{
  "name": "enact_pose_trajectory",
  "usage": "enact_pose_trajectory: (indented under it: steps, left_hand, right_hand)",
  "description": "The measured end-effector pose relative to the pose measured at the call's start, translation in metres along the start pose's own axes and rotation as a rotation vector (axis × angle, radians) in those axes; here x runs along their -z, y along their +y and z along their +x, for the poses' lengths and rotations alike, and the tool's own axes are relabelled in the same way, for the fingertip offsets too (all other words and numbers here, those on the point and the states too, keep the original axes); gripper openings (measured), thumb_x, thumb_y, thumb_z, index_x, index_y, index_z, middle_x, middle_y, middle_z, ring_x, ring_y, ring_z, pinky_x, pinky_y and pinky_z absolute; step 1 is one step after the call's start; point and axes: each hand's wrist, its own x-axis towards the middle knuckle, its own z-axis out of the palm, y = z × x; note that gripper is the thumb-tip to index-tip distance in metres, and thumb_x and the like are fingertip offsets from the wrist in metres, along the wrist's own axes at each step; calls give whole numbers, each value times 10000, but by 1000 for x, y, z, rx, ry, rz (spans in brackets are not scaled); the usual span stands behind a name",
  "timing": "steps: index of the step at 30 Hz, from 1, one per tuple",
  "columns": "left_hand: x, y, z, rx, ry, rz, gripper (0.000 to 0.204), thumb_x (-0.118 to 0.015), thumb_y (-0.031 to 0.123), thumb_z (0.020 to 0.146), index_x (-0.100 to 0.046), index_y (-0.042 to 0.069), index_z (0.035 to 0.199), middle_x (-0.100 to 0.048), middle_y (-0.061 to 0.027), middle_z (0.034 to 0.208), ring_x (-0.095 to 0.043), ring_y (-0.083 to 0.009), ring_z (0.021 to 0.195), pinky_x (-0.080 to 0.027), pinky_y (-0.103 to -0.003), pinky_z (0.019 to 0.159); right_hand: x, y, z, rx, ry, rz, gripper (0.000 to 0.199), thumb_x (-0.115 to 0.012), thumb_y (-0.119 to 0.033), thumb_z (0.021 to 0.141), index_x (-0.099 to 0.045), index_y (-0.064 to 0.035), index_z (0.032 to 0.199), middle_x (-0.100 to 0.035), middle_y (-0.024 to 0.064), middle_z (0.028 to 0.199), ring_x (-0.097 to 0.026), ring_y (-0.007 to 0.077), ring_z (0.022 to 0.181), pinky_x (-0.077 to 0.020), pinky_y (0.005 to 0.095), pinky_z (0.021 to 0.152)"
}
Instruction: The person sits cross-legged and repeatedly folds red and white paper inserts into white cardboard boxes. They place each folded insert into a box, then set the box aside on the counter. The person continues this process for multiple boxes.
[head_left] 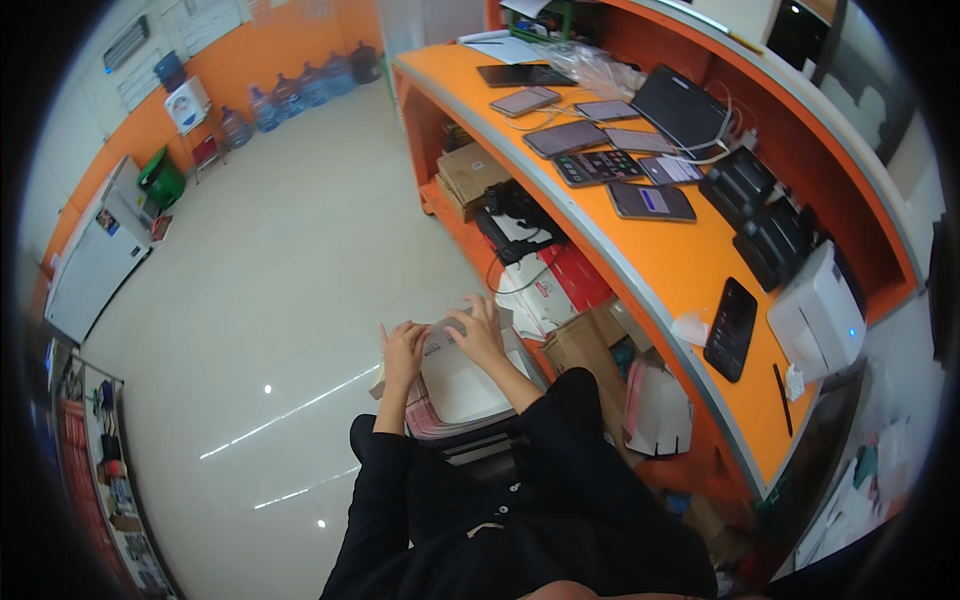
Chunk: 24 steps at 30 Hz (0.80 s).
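Over my lap sits a stack of paper food boxes (424,412), white inside with red-and-white patterned sides. At the far edge of the stack, both hands hold the greyish raised flap of a paper box (438,343). My left hand (404,349) has its fingers bent over the flap's left part. My right hand (480,333) grips the right part, thumb toward the middle and fingers over the far edge. The fingertips are partly hidden behind the flap.
Close on my right stands an orange counter (650,265) bearing several phones (731,330), a laptop (680,108) and a white printer (818,312). Its lower shelf holds cartons (470,178). A patterned paper box (660,410) lies by my right knee. Tiled floor (290,290) stretches left.
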Motion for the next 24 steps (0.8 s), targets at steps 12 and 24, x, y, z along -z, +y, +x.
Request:
enact_pose_trajectory:
  steps: [12,24]
  left_hand:
    - [-30,5,-116,461,479,46,1050,-756,410,696,-148,-86,1394,-153,-317,1420,-263,-442,1305,-170,-516,1099]
    - [-53,-29,-147,1066,-199,-361,1018,-763,359,592,-261,-17,1393,-422,-277,1308,-424,-403,1220,-351,-425,1019]
  right_hand:
    - [-11,113,-131,-798,-152,-165,652,-688,-357,776,-437,-3,1262,-411,233,1307,-405,363,1203,-341,479,987]
    - [-28,168,-192,-974,-720,396,657,-709,-424,768,-553,99,1134,-631,184,1024,-610,253,899,-492,350,756]
